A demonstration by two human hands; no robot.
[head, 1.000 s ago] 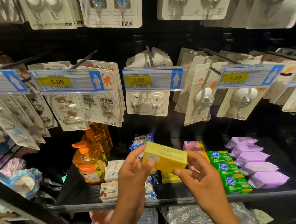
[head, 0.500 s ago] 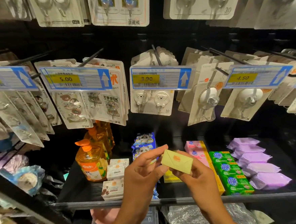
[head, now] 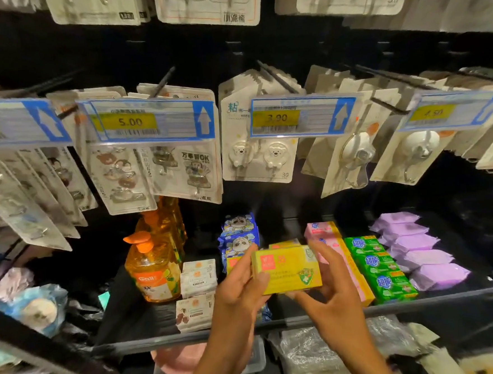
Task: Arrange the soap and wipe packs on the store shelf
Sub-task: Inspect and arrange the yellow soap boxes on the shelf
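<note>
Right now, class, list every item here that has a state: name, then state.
yellow soap box, held off the shelf, label showing
left hand, grips the box's left end
right hand, grips the box's right end
orange pump bottle, upright on the shelf
green soap packs, flat in a row

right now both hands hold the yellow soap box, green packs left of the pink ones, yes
No: the head view shows the green packs right of the pink packs. The left hand and right hand do hold the yellow soap box.
</note>
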